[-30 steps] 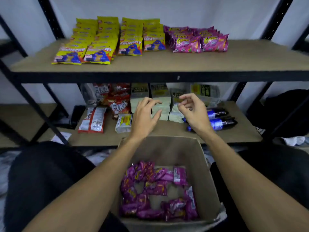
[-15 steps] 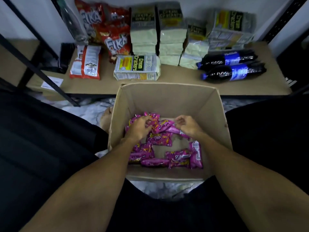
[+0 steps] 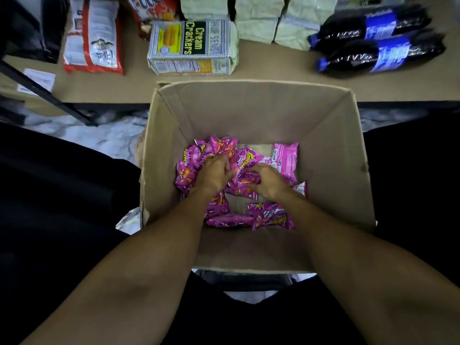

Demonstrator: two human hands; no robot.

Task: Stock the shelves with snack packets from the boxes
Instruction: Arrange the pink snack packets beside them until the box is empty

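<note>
An open cardboard box [image 3: 249,108] sits between my knees, with several pink snack packets [image 3: 271,215] lying on its bottom. Both my hands are down inside it. My left hand [image 3: 214,174] curls its fingers round a bunch of pink packets [image 3: 189,168] at the left of the pile. My right hand [image 3: 270,180] grips a pink packet [image 3: 245,180] in the middle, right beside the left hand. Another packet [image 3: 286,158] lies back side up at the far right of the pile.
Beyond the box runs the lower wooden shelf [image 3: 273,68], holding a Cream Crackers pack [image 3: 191,48], pale cracker packs [image 3: 258,23], a red-and-white bag [image 3: 94,38] and two dark bottles with blue labels [image 3: 378,56]. A black shelf strut [image 3: 47,95] slants at the left.
My head has tilted down from the shelves to the box. Both hands dropped from shelf height into the box and closed on pink packets, drawing together in the middle.
</note>
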